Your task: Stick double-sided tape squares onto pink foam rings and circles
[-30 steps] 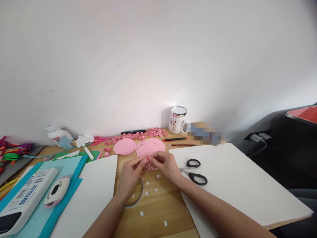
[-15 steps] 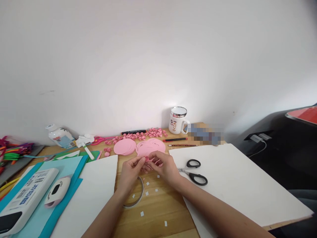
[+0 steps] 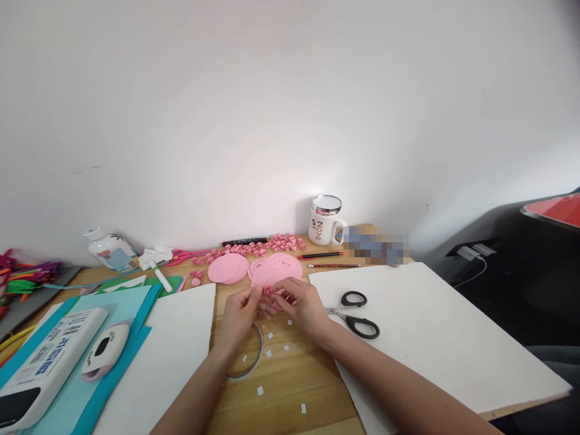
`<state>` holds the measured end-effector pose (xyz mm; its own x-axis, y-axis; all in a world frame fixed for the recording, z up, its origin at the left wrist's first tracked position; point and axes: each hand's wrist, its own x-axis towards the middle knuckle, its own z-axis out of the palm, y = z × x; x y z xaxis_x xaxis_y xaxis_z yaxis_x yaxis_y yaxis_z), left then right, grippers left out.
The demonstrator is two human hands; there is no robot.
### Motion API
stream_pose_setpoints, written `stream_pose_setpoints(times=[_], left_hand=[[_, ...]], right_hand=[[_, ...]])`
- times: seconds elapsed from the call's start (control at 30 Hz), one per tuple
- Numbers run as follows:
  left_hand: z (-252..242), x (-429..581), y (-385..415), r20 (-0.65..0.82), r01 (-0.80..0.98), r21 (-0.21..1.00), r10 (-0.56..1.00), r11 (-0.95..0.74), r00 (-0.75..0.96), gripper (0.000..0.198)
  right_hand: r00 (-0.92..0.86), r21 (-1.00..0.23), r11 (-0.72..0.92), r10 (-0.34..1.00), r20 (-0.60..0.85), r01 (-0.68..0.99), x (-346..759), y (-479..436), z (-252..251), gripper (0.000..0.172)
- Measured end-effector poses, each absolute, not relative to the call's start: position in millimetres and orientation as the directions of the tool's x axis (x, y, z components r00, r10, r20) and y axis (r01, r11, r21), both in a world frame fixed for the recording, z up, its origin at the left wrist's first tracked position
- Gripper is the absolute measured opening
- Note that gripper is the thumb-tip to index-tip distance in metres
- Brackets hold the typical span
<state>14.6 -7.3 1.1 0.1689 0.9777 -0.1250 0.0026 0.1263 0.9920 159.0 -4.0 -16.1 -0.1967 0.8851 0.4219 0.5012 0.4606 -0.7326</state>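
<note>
At the frame's lower centre, left hand (image 3: 238, 311) and right hand (image 3: 306, 302) keep a closed grip on a pink curl (image 3: 267, 290), seemingly just turned slightly; handling continues.

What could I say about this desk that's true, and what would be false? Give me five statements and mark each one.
1. The left hand and right hand hold a small pink paper curl between them. True.
2. The mug lies on its side. False: the white mug stands upright.
3. The scissors have black handles. True.
4. The pencil lies left of the pink circles. False: the pencil lies right of the pink paper circles.
5. Small white squares lie on the wooden table. True.
</note>
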Motion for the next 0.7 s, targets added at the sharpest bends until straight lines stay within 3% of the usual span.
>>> stream_pose_setpoints(times=[0.17,0.3,0.53,0.7], left_hand=[[0,14,-6,-0.137,-0.009,0.99,0.973,0.141,0.187,0.037],[0,11,-4,-0.084,0.126,0.989,0.992,0.072,0.092,0.038],[-3,3,-3,0.162,0.373,0.914,0.986,-0.163,0.035,0.034],[-6,-1,-3,0.218,0.455,0.865,0.975,-0.212,0.041,0.033]], right_hand=[[-0.212,-0.688,0.469,0.879,0.428,0.554,159,-3,-18,0.011],[-0.137,-0.672,0.397,0.904,0.406,0.625,162,6,-16,0.013],[-0.106,-0.372,0.193,0.965,0.242,0.908,164,54,-1,0.014],[-0.094,-0.313,0.162,0.97,0.223,0.936,146,88,-2,0.018]])
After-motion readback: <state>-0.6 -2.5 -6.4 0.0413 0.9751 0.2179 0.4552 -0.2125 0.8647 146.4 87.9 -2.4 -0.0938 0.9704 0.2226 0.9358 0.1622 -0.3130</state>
